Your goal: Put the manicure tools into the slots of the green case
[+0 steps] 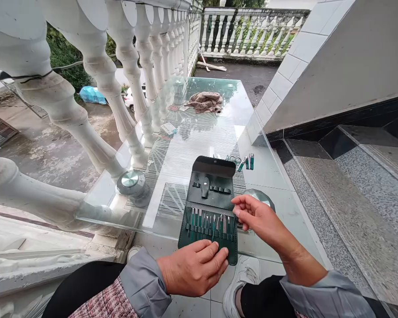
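A dark green manicure case (212,201) lies unfolded over the near edge of the glass table. Slim green-handled manicure tools (212,223) stand in a row in its lower loops; the upper loops and a small strap holder (205,187) hold no tools. My left hand (195,267) is closed over the case's lower part, fingers together, hiding its lower left edge. Beside the case's right edge, my right hand (257,216) has thumb and index finger brought together; anything between them is too small to make out. Nail clippers (249,161) and green-handled scissors (234,160) lie beyond the case.
The glass table (278,207) rests on faceted supports with round metal caps (130,179). A crumpled brown cloth (204,102) and a small packet (169,128) lie farther back. White balusters (96,79) line the left; stone steps (345,185) rise on the right.
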A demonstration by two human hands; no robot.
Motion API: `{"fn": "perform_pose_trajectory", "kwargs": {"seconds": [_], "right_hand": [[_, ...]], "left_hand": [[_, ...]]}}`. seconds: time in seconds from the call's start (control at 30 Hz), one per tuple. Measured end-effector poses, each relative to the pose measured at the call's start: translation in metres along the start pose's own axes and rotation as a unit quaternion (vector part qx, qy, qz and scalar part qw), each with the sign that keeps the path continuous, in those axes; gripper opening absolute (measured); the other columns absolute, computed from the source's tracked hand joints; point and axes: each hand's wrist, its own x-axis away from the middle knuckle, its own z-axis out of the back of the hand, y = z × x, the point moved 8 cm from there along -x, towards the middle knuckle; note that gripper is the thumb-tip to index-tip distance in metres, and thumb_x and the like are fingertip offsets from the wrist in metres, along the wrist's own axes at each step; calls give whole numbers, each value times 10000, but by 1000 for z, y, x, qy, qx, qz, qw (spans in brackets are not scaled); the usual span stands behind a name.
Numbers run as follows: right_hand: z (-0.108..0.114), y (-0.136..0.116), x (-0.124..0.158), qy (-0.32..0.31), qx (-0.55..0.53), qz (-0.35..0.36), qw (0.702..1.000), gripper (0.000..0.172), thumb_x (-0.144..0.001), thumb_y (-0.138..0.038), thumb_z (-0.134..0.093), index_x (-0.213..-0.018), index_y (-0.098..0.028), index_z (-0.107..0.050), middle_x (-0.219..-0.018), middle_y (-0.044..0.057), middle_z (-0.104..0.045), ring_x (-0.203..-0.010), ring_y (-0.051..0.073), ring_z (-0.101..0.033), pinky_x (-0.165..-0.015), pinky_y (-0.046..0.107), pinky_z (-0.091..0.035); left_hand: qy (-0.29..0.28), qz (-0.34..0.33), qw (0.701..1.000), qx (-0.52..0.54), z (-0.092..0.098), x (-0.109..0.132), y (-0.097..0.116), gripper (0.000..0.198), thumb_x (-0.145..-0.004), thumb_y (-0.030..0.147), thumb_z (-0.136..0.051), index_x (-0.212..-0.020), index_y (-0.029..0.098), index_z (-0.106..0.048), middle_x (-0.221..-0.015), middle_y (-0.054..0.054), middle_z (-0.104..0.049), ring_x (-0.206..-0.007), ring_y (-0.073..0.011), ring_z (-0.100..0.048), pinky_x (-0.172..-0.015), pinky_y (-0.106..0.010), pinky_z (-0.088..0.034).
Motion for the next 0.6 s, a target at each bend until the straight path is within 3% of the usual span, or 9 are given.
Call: {"fn": "perform_pose_trajectory", "kwargs": {"seconds": [0.13, 0.3, 0.37, 0.5, 0.6], "right_hand": [[-3, 2, -1, -13, -33, -2, 999, 359, -697, -393, -632, -984, -198, -539, -741, -28, -540, -591, 116, -526, -487, 244, -449], [-16, 4, 3, -41, 33, 13, 999, 353, -688, -338, -596, -1011, -206, -542, -699, -35, -562, -574, 114, -509, -483, 235, -417], [-12, 4, 5, -35, 40, 16, 998, 406, -702, -337, -594, -1086, -214, -543, -737, -24, -593, -607, 125, -541, -522, 253, -453], [14, 5, 6, 38, 10, 10, 999, 494, -727, -387, -596, -1182, -212, -517, -835, 6, -628, -680, 155, -591, -566, 289, -500], [13, 7, 9, 23, 12, 8, 1000, 452, -742, -389, -606, -1149, -209, -526, -760, -17, -601, -635, 147, -565, -556, 287, -489]], "left_hand": [[4, 2, 1000, 2, 1, -1, 1, 281, -952, 154, -483, -1079, 83, -723, -1182, -156, -686, -1032, -249, -641, -855, -364, -545], [10, 5, 1000, 2, 0, 1, 3, 286, -953, 157, -475, -1089, 75, -714, -1194, -176, -677, -1033, -251, -645, -808, -359, -550], [1, 4, 1000, -3, -2, 2, 4, 285, -954, 167, -481, -1104, 77, -706, -1216, -183, -666, -1049, -254, -643, -809, -361, -548], [-13, 2, 1000, -12, -4, 3, 5, 277, -950, 186, -503, -1124, 83, -693, -1250, -188, -650, -1072, -254, -639, -836, -365, -543], [-11, 4, 1000, -15, -4, 2, 4, 268, -949, 185, -505, -1106, 88, -699, -1236, -180, -659, -1063, -251, -641, -841, -364, -546]]}}
